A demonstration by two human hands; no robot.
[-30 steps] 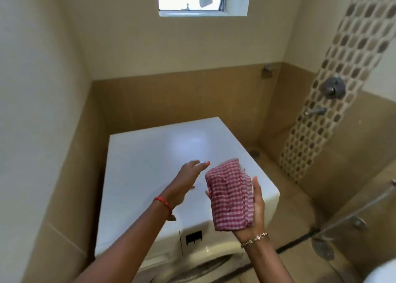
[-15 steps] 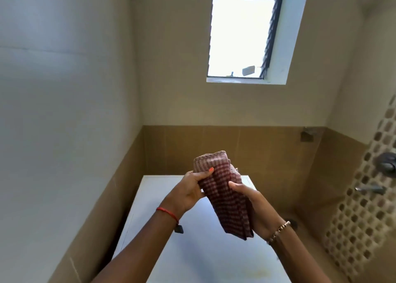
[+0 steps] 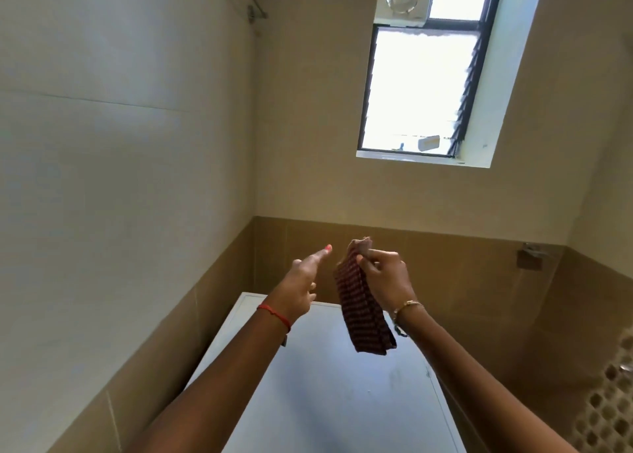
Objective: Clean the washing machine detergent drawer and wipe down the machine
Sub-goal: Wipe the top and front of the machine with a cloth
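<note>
Two hands are raised above the white washing machine (image 3: 329, 384). Right hand (image 3: 383, 277) pinches the top corner of a checked red cloth (image 3: 363, 312), which hangs down; left hand (image 3: 301, 281) is beside it, fingers straight, holding nothing.

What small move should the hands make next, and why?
Probably bring the left hand to the checked cloth and take its free edge: only the right hand pinches it, and it hangs folded above the washing machine top.
</note>
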